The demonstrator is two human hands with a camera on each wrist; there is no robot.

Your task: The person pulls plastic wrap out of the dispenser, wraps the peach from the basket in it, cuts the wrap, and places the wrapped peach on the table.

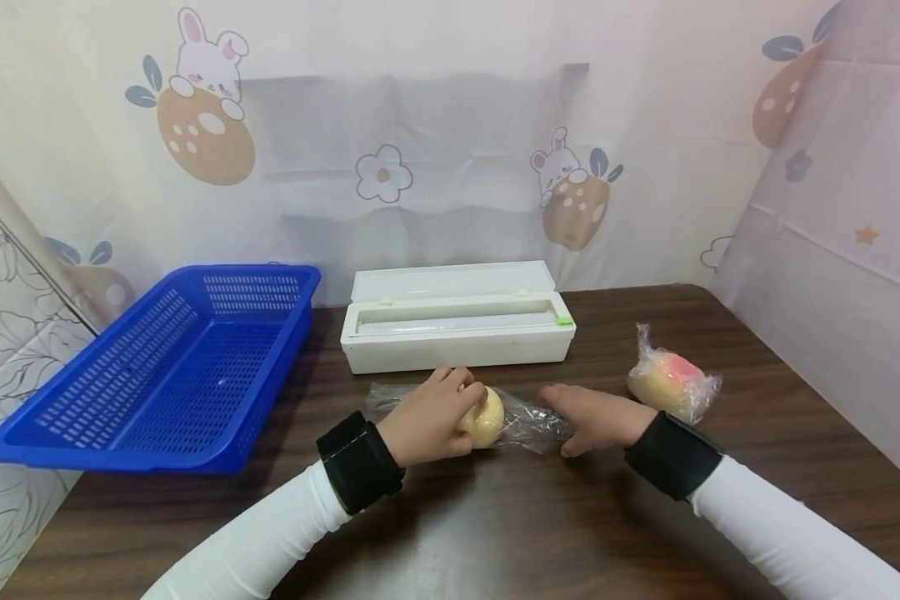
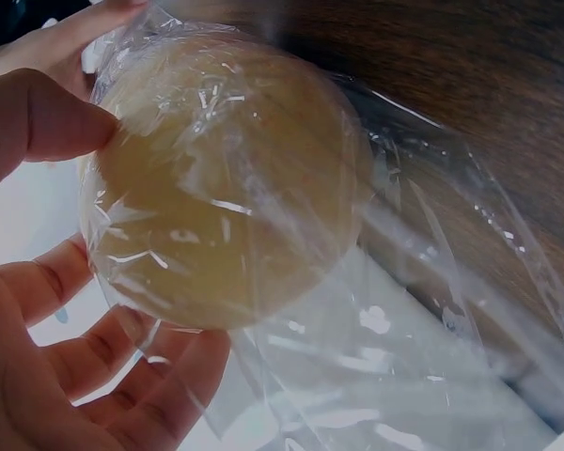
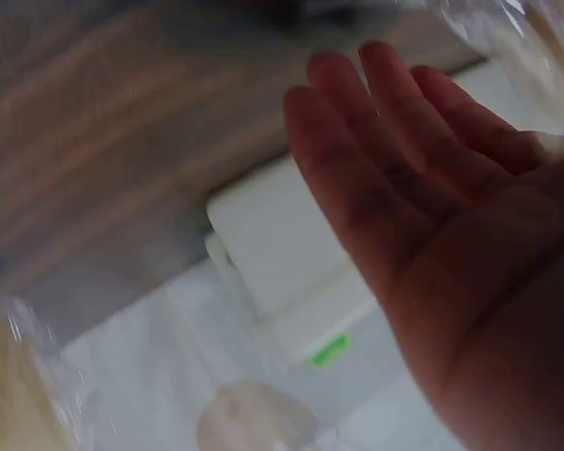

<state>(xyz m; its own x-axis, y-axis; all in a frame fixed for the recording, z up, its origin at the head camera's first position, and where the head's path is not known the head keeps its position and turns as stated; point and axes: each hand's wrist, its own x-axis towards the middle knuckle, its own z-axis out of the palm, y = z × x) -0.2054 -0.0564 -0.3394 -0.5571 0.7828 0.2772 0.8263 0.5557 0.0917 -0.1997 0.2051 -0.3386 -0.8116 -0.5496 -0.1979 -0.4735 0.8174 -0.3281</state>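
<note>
**Head View: Film-Wrapped Ball Held at Table Centre**

Head view shows the left hand (image 1: pixel 425 421) curled around a pale yellow round ball (image 1: pixel 484 417) that sits on the dark brown wooden table (image 1: pixel 495 525), just in front of a white rectangular plastic film dispenser box (image 1: pixel 457 327). The left grip is closed on the ball; the left wrist view shows thumb and fingers (image 2: pixel 38 122) pressing through a sheet of clear plastic film (image 2: pixel 432 310) that covers it. The right hand (image 1: pixel 596 419) rests with straight, relaxed fingers on the film's loose end beside the ball, holding nothing.

A second ball, pink and yellow and already wrapped in film (image 1: pixel 671 385), lies well to the right. A blue perforated plastic basket (image 1: pixel 172 367) stands at the left.

Risks, as judged:
- Film may cling to itself and bunch, caused by slack between the hands.
- The ball may roll free, caused by a loosened left grip.
- The thin film may tear under uneven pull.
</note>
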